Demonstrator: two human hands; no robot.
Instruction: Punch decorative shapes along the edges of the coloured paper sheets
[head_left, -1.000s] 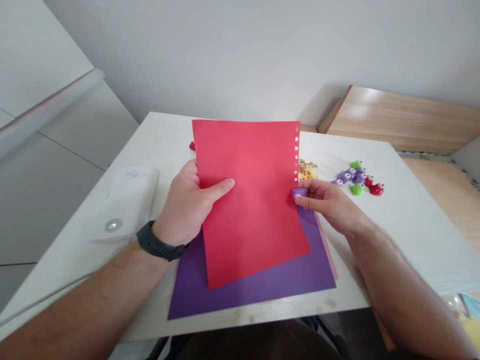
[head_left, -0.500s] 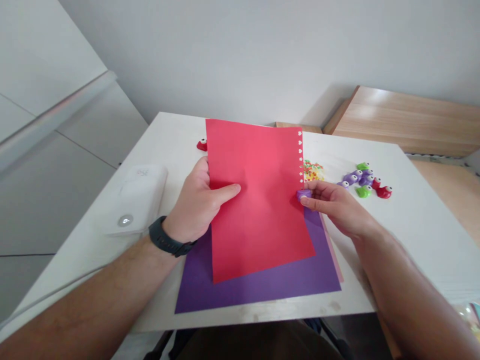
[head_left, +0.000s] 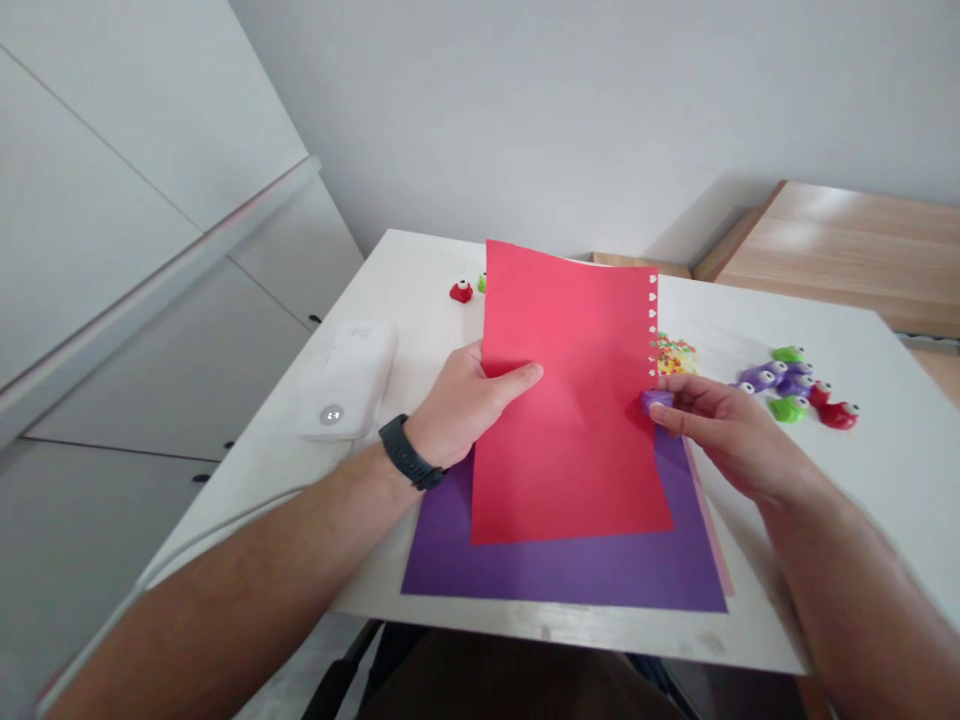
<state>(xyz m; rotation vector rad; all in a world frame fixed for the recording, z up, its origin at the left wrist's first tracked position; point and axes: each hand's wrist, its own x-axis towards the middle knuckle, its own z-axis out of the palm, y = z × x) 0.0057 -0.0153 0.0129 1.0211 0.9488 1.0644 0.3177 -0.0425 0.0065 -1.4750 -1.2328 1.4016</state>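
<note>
A red sheet of paper (head_left: 570, 440) is held up in front of me, with a row of small heart and flower shaped holes down the upper part of its right edge. My left hand (head_left: 480, 395) grips the sheet's left side, thumb across the front and the other fingers behind. At the right edge, just below the holes, a purple craft punch (head_left: 655, 402) sits on the paper. It is pinched between the thumb and fingers of my right hand (head_left: 716, 420). Beneath the red sheet lies purple paper (head_left: 562, 580), with a pink sheet (head_left: 712, 525) showing at its right.
Several purple, green and red punches (head_left: 787, 408) cluster at the right of the white table (head_left: 810, 530). Small coloured paper cutouts (head_left: 676, 355) lie behind my right hand. A red punch (head_left: 461, 292) stands at the far left, partly green one beside it. A white corded device (head_left: 349, 380) rests left.
The view has turned left, so everything appears shifted right. Both hands keep their grip, and the punch stays at the same place on the sheet's edge. The red sheet's lower edge looks more level.
</note>
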